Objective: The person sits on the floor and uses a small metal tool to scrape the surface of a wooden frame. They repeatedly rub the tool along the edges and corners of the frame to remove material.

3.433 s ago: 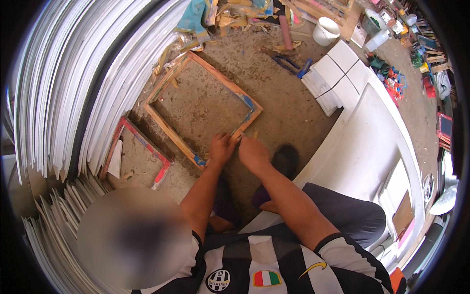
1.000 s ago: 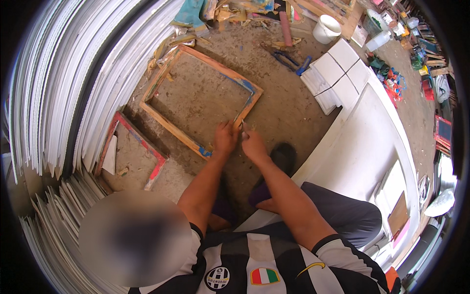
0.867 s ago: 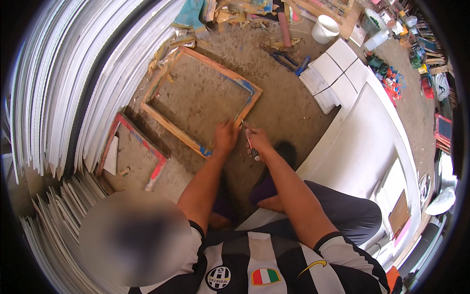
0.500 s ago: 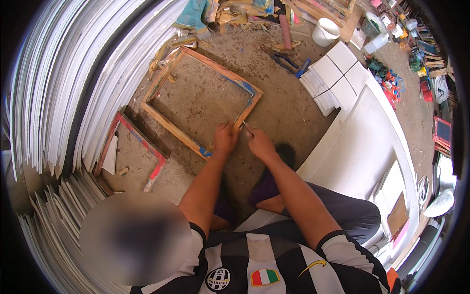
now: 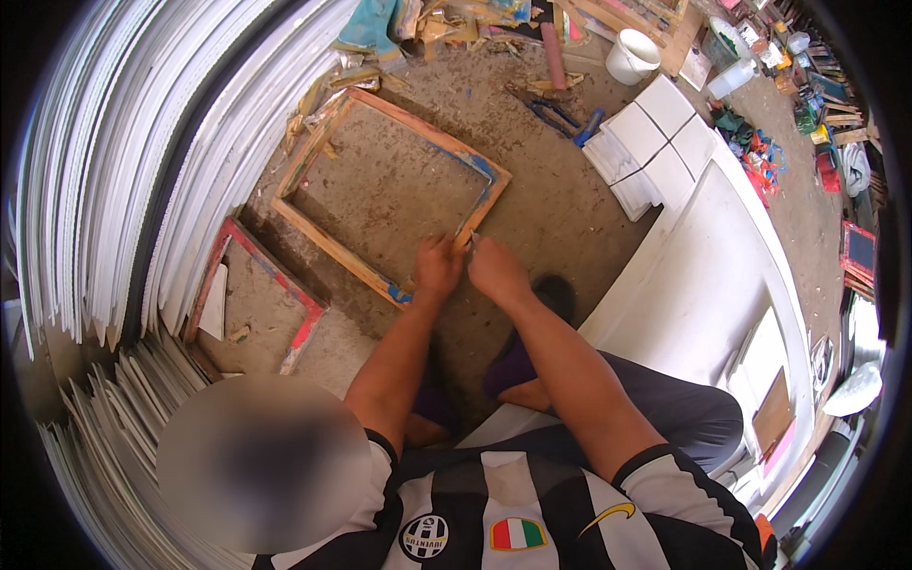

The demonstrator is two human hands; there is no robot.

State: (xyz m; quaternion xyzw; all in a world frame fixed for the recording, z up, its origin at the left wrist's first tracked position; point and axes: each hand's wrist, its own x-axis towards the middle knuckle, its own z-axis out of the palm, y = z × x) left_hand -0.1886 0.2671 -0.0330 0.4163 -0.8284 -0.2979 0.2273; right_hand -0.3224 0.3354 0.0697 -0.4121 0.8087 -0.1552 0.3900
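Observation:
A rectangular wooden frame [image 5: 408, 128], stained with blue and orange paint, lies on the dirty floor before me. My left hand [image 5: 438, 267] is closed around its near right side, close to the near corner. Right beside it, my right hand [image 5: 497, 270] is closed at the frame's outer edge. Its fingers pinch something small and thin, too little of which shows to name. The near corner of the frame is partly hidden by my left hand and wrist.
A second frame, painted red [image 5: 275, 271], lies at the left by stacked white sheets [image 5: 190, 161]. Dark pliers [image 5: 551, 114], a blue-handled tool [image 5: 590, 126], tied white bundles [image 5: 655, 142] and a white bucket [image 5: 631, 59] are farther off. A large white panel [image 5: 679, 275] stretches along the right.
My right hand has shifted slightly left and up, nearer to my left hand and the frame. The left hand keeps its grip, and the frame has barely moved.

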